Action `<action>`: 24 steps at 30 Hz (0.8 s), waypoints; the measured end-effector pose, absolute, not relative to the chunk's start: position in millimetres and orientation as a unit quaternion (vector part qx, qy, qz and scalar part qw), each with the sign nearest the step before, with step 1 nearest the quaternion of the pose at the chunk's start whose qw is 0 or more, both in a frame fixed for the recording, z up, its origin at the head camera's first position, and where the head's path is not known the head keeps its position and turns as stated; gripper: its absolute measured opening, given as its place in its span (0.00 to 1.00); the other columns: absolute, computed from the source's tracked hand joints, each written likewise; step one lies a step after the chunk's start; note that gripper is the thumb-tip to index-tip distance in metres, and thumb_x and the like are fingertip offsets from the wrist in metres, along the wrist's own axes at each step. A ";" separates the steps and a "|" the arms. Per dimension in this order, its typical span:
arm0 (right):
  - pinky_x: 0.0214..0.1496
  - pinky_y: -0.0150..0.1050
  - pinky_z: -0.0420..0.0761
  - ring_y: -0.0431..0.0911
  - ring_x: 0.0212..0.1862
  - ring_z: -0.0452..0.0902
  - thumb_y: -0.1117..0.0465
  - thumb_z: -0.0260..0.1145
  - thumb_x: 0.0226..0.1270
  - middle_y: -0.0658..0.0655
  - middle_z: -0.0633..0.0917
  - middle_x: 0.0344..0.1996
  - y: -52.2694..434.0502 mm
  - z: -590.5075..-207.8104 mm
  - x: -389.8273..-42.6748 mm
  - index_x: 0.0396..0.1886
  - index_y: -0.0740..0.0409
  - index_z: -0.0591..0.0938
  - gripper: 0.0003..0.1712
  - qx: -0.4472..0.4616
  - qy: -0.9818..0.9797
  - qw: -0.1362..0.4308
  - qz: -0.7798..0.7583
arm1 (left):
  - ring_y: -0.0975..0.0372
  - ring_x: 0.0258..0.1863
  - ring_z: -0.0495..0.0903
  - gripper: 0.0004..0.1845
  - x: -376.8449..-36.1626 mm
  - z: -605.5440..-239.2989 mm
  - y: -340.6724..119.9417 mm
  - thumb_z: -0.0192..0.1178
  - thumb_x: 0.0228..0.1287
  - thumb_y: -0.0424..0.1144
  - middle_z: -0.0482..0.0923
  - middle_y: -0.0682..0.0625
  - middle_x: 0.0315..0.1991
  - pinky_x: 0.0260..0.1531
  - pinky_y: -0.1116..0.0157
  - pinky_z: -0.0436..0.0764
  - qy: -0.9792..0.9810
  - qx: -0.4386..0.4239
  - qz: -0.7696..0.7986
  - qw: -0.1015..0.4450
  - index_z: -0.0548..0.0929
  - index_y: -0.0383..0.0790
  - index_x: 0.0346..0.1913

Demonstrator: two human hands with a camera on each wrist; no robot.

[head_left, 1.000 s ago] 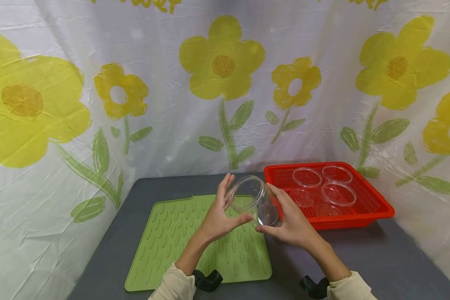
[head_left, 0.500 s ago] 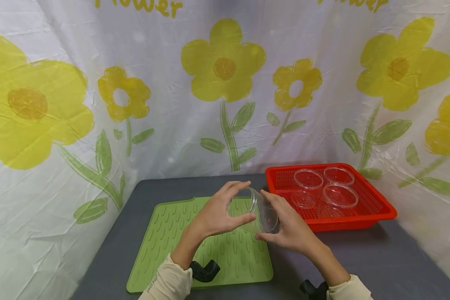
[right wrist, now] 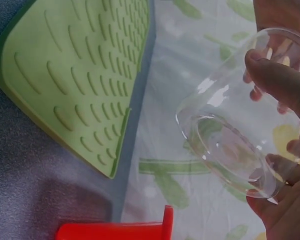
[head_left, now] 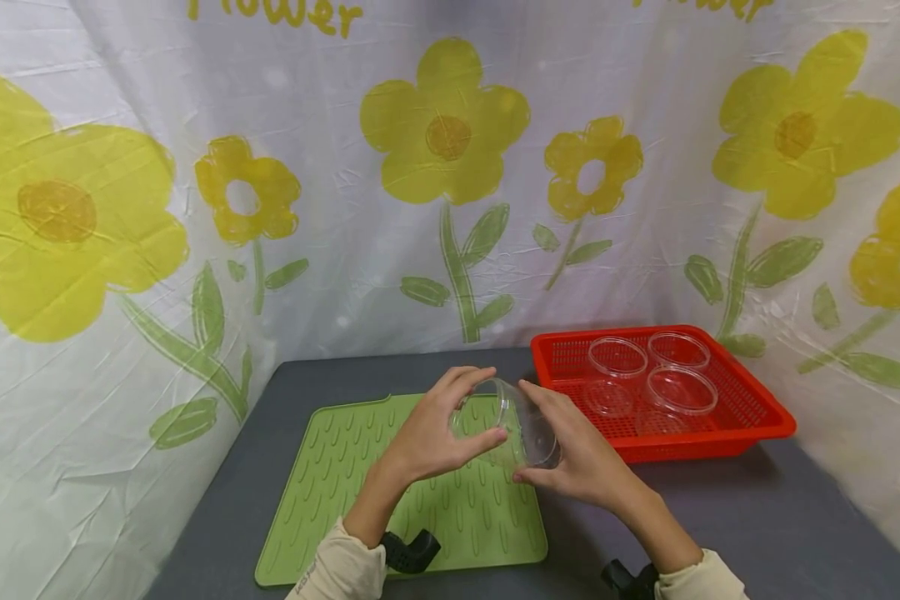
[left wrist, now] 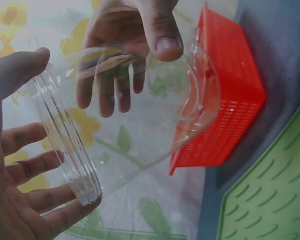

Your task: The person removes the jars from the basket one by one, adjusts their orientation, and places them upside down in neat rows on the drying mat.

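A clear jar (head_left: 527, 421) is held tilted on its side above the green mat, its rim end toward the left. My left hand (head_left: 431, 429) holds the ridged rim (left wrist: 70, 145), thumb on one side and fingers on the other. My right hand (head_left: 579, 446) grips the jar's body near the base, thumb opposite the fingers. In the right wrist view the jar's rounded base (right wrist: 230, 155) faces the camera. Through the clear wall, nothing shows inside the jar.
A green ridged mat (head_left: 345, 483) lies on the dark grey table (head_left: 720, 517). At the right stands a red perforated basket (head_left: 765, 417) with several clear jars (head_left: 678, 392) upright in it. A flower-printed white curtain (head_left: 330, 250) hangs behind the table.
The jar has turned so its mouth, earlier facing up toward the head camera, now points left. My left hand has rotated over with the rim. In the last half second both hands barely moved.
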State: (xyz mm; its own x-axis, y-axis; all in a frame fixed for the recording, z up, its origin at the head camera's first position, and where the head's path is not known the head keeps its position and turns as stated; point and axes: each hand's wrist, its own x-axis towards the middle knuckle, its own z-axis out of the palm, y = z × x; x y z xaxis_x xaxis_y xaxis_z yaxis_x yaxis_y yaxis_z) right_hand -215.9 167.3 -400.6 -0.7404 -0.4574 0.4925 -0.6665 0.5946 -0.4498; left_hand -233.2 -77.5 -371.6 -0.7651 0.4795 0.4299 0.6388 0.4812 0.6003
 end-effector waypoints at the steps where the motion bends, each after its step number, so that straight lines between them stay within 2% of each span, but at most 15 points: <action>1: 0.65 0.57 0.80 0.52 0.71 0.68 0.51 0.88 0.43 0.56 0.70 0.74 167.4 -400.5 -216.1 0.81 0.50 0.59 0.67 0.323 -0.876 0.167 0.317 | 0.63 0.59 0.75 0.39 -233.0 -372.9 -78.2 0.70 0.62 0.55 0.68 0.60 0.70 0.56 0.56 0.81 -0.851 -0.328 -0.395 0.107 0.68 0.60 0.76; 6: 0.68 0.62 0.75 0.55 0.74 0.62 0.53 0.89 0.41 0.59 0.67 0.75 170.3 -398.9 -216.6 0.81 0.51 0.58 0.70 0.334 -0.864 0.176 0.333 | 0.59 0.62 0.77 0.38 -233.1 -380.5 -83.2 0.70 0.64 0.49 0.69 0.54 0.70 0.56 0.54 0.82 -0.825 -0.337 -0.433 0.132 0.68 0.58 0.76; 12: 0.67 0.65 0.74 0.53 0.73 0.63 0.52 0.88 0.42 0.56 0.65 0.76 174.5 -396.6 -216.1 0.82 0.47 0.57 0.70 0.323 -0.845 0.152 0.397 | 0.55 0.65 0.76 0.37 -234.3 -391.6 -91.2 0.67 0.67 0.44 0.67 0.51 0.72 0.59 0.52 0.82 -0.794 -0.346 -0.481 0.132 0.65 0.58 0.76; 16: 0.69 0.63 0.73 0.52 0.73 0.65 0.49 0.87 0.44 0.50 0.66 0.75 177.0 -396.5 -215.8 0.80 0.42 0.59 0.66 0.313 -0.835 0.138 0.430 | 0.53 0.65 0.75 0.36 -234.1 -400.7 -94.0 0.65 0.69 0.43 0.67 0.49 0.72 0.60 0.50 0.82 -0.776 -0.346 -0.511 0.132 0.64 0.57 0.77; 22: 0.68 0.61 0.75 0.53 0.71 0.68 0.55 0.87 0.45 0.48 0.68 0.73 181.8 -400.0 -216.6 0.78 0.41 0.62 0.61 0.320 -0.818 0.135 0.459 | 0.50 0.65 0.75 0.34 -234.3 -413.8 -93.8 0.60 0.73 0.42 0.65 0.45 0.73 0.62 0.50 0.81 -0.750 -0.370 -0.534 0.127 0.62 0.51 0.78; 24: 0.70 0.56 0.75 0.52 0.71 0.68 0.57 0.86 0.47 0.48 0.69 0.73 181.5 -401.2 -217.6 0.77 0.41 0.63 0.59 0.324 -0.809 0.127 0.474 | 0.50 0.65 0.75 0.33 -233.5 -416.4 -94.4 0.59 0.74 0.42 0.64 0.43 0.73 0.63 0.53 0.80 -0.743 -0.372 -0.543 0.124 0.62 0.50 0.79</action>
State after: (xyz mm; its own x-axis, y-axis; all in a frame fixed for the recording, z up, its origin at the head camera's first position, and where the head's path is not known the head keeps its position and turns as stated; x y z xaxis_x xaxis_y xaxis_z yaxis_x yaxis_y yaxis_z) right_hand -217.6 181.5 -401.2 -0.7577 -0.4045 0.5121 -0.6445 0.3405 -0.6847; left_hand -233.5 -94.4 -416.4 -0.6928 0.4180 0.5876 0.6868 0.1343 0.7143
